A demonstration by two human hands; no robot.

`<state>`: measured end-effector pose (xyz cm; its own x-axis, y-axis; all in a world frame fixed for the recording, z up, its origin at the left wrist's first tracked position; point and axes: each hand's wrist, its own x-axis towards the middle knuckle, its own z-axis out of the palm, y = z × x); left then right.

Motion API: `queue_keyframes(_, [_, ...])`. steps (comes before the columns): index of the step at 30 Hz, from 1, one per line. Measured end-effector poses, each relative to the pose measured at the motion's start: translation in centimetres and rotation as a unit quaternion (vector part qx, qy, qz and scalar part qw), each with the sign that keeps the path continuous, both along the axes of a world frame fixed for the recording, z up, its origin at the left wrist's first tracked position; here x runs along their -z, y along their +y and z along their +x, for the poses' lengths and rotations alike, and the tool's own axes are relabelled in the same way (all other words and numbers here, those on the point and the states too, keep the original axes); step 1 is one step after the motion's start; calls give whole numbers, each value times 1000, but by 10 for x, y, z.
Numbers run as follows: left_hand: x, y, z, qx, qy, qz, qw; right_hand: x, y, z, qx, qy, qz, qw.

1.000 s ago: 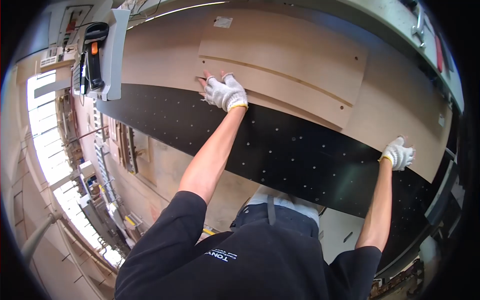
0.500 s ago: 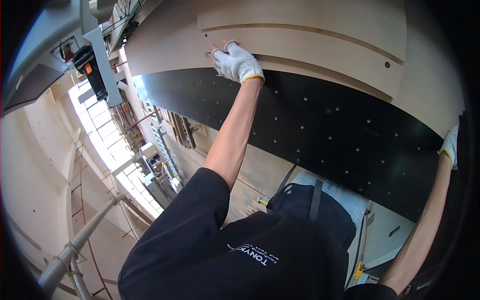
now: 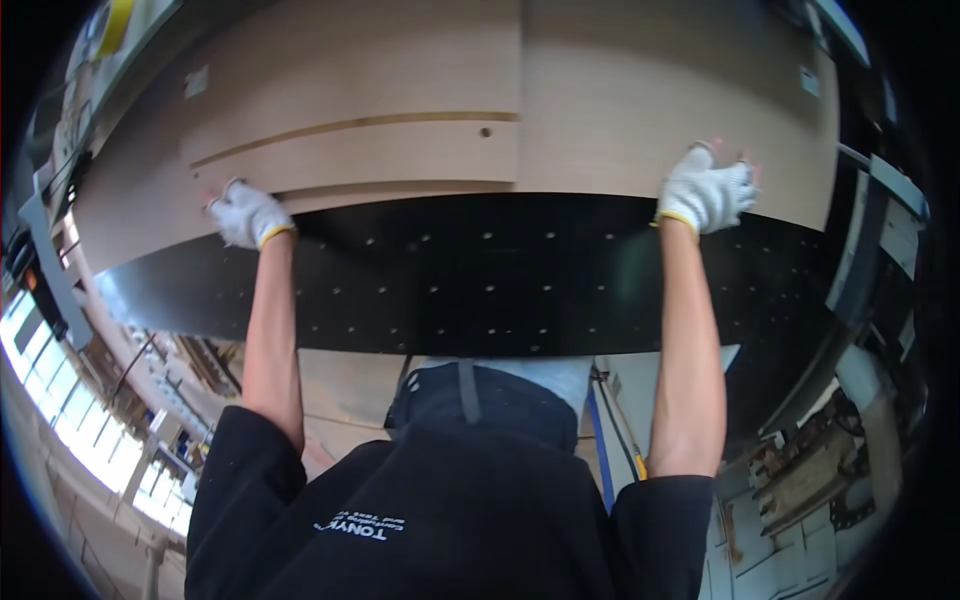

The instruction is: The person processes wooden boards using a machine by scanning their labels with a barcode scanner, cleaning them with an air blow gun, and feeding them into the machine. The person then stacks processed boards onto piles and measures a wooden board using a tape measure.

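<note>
My left hand (image 3: 250, 216), in a white knit glove with bare fingertips and a yellow cuff, lies open at the near edge of a pale wooden board (image 3: 620, 130), beside a smaller grooved panel (image 3: 350, 152) on top. My right hand (image 3: 707, 190), gloved the same way, rests open with fingers spread on the pale board farther right. Between the hands and my body runs a black table surface (image 3: 500, 265) dotted with small holes. The undersides of both hands are hidden.
A black handheld device with an orange button (image 3: 32, 285) hangs at the far left. Bright windows (image 3: 60, 385) show at lower left. Wooden pieces (image 3: 810, 495) and machine parts stand at lower right. My body is close to the black table's near edge.
The view has swung to the right. My right hand has moved from the far right edge onto the pale board. My left hand stays near the grooved panel.
</note>
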<state>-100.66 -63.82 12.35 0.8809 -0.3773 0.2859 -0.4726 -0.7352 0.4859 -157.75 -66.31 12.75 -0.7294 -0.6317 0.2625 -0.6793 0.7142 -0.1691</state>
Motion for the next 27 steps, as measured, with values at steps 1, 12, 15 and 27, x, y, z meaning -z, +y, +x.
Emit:
queue_keyframes(1, [24,6,28,19,-57,2,998,1,0,3,-9,2,-25,1000])
queue_keyframes(12, [-1,4,7,-2,-19,79,997,-10,-7,11,-3,3,-38,999])
queue_keyframes(15, [33,14,26,19,-111,71,991,-9,-3,11,-7,8,-33,999])
queue_keyframes(27, [-109,30,-22,567,-28,181,803,3,-6,5,-45,121,24,991])
